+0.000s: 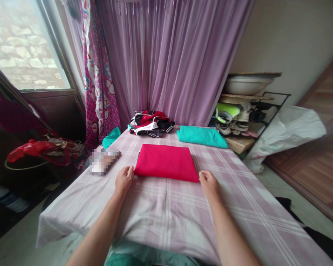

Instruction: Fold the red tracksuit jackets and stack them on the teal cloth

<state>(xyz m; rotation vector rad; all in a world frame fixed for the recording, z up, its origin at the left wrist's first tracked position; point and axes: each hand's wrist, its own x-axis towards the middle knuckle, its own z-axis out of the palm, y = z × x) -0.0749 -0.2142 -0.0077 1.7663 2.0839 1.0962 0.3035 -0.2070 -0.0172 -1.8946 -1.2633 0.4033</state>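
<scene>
A folded red cloth (166,162) lies flat in a neat rectangle on the table, its near edge toward me. My left hand (124,179) is closed at its near left corner, fingertips on the edge. At the near right corner my right hand (209,181) pinches the cloth's edge between thumb and fingers. What kind of garment it is cannot be made out. Behind it to the right rests a folded turquoise cloth (202,136). A loose heap of red, black and white clothes (151,123) sits at the table's far end.
A checked pale purple tablecloth (183,210) covers the table. A blurred-out flat item (104,161) lies on its left side. Purple curtains (166,62) hang behind. To the right stand a shoe rack (272,114) and a white sack (288,129); a red bag (33,149) is at left.
</scene>
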